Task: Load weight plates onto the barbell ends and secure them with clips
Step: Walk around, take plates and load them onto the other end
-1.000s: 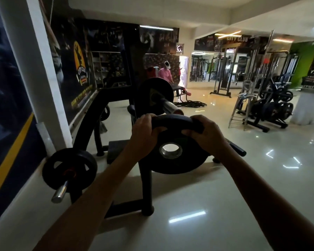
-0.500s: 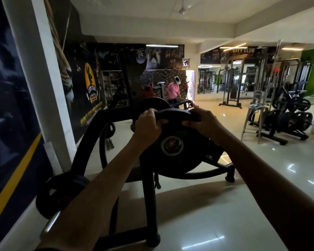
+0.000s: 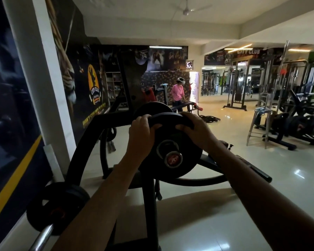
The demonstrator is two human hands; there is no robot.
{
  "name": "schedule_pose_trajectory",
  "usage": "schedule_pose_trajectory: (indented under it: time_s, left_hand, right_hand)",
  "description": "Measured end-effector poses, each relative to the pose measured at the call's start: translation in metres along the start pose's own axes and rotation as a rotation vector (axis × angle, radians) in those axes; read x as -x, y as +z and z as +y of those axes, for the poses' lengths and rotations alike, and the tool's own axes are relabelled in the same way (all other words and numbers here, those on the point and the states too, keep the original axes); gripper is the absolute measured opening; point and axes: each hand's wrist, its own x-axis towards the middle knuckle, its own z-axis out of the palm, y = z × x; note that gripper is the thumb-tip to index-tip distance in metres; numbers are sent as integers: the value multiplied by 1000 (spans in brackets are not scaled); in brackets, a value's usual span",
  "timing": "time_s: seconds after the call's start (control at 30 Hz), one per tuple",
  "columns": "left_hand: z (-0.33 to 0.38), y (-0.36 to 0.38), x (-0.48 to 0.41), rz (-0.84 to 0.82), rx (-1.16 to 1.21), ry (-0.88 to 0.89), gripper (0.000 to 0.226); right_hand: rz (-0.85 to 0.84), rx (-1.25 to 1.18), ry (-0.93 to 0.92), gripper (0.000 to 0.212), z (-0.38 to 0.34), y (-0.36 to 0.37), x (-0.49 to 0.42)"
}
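A black weight plate [image 3: 172, 171] hangs on the barbell sleeve, whose steel end with a red cap [image 3: 173, 159] pokes through the plate's centre hole. My left hand [image 3: 140, 131] and my right hand [image 3: 195, 129] both grip the plate's upper rim, fingers curled over the top. Behind it, a larger black plate [image 3: 152, 108] sits further in on the same bar. No clip is visible.
A black bench frame [image 3: 85, 147] curves under the bar. At lower left, another plate [image 3: 58, 209] sits on a chrome peg [image 3: 42, 238] by the wall. A person in pink [image 3: 177, 93] stands further back. A stool [image 3: 261, 124] and plate racks [image 3: 301, 120] fill the right.
The plate has gone from held in front of the bar to threaded onto the sleeve, with the bar's end now showing through its hole. My view has lifted and moved closer.
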Motion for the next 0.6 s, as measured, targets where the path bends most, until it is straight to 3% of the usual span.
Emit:
schedule_pose_trajectory:
  time_s: [0.2, 0.4, 0.6]
  left_hand:
    - [-33, 40, -3, 171, -256, 182, 55]
    - [-78, 74, -29, 223, -505, 305, 55]
    - [-124, 111, -69, 298, -536, 348, 55]
  right_hand:
    - [196, 500, -313, 55, 38, 40, -5]
    - [230, 665, -336, 53, 67, 65, -43]
    - [235, 683, -322, 53, 105, 94, -92]
